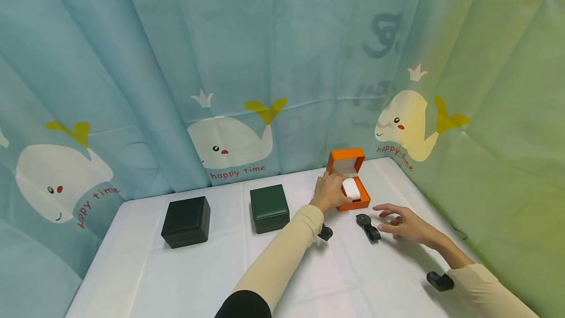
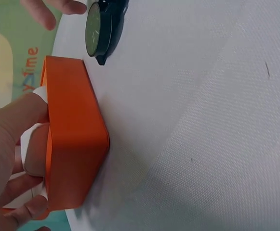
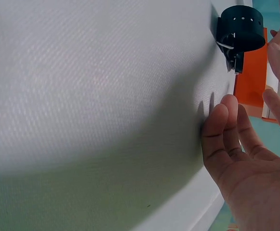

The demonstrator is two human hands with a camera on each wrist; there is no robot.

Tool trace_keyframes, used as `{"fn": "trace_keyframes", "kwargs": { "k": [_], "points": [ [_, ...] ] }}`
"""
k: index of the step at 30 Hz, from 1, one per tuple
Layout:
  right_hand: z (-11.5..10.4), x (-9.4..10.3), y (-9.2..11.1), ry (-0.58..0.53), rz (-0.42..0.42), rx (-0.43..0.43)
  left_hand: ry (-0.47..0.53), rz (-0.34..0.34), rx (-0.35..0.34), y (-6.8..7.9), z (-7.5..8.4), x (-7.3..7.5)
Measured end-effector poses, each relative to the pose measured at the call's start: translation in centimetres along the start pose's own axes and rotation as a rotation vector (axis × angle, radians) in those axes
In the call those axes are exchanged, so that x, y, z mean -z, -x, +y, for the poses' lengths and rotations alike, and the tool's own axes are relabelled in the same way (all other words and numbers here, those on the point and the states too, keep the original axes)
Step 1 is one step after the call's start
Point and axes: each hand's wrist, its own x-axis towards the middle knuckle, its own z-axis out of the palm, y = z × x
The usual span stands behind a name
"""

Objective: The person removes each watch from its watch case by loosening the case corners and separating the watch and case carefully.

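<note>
An orange watch box [image 1: 361, 203] stands with its lid up near the back right of the table, a white cushion [image 1: 351, 188] inside it. My left hand [image 1: 328, 192] reaches into the box. In the left wrist view its thumb and fingers lie at opposite ends of the cushion [image 2: 35, 149] and pinch it. A black wristwatch [image 1: 367, 227] lies on the table in front of the box, its strap looped. My right hand [image 1: 408, 225] hovers just right of the watch, fingers loosely bent and holding nothing. In the right wrist view the strap [image 3: 241, 29] is beyond the fingertips.
A closed dark green box [image 1: 269, 208] stands left of my left arm, and a closed black box [image 1: 186, 222] is farther left. The white-covered table [image 1: 212, 278] meets a blue whale-print curtain [image 1: 229, 63] behind and a green one [image 1: 507, 161] at the right.
</note>
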Motion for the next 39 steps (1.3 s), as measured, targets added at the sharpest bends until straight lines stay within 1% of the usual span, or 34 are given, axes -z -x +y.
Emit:
{"fn": "trace_keyframes", "kwargs": {
  "k": [4, 11, 14, 20, 25, 28, 33, 37, 39],
  "points": [
    [0.1, 0.0, 0.1, -0.002, 0.000, 0.002, -0.016, -0.007, 0.001, -0.1, 0.1, -0.1],
    [0.2, 0.1, 0.1, -0.007, 0.001, 0.000, -0.014, -0.011, -0.022, -0.1, 0.2, -0.1],
    [0.2, 0.1, 0.1, -0.006, 0.001, 0.001, 0.010, -0.020, 0.002, 0.1, 0.5, 0.0],
    [0.3, 0.1, 0.1, -0.002, 0.001, -0.009, 0.079, -0.019, 0.088, 0.7, 1.3, 0.4],
    [0.3, 0.1, 0.1, -0.002, 0.002, -0.007, 0.066, -0.003, 0.128, 0.7, 1.7, 0.5],
    [0.2, 0.0, 0.0, -0.007, 0.004, -0.001, 0.058, 0.007, 0.140, 0.7, 1.8, 0.6],
    [0.1, 0.0, 0.0, -0.007, 0.005, 0.004, 0.061, 0.004, 0.139, 0.9, 1.9, 0.8],
    [0.0, 0.1, -0.1, 0.001, 0.003, 0.016, 0.054, -0.010, 0.114, 1.0, 1.8, 0.8],
    [-0.1, 0.2, -0.2, 0.007, -0.003, 0.020, 0.033, -0.021, 0.095, 1.0, 1.7, 0.8]
  ]
}}
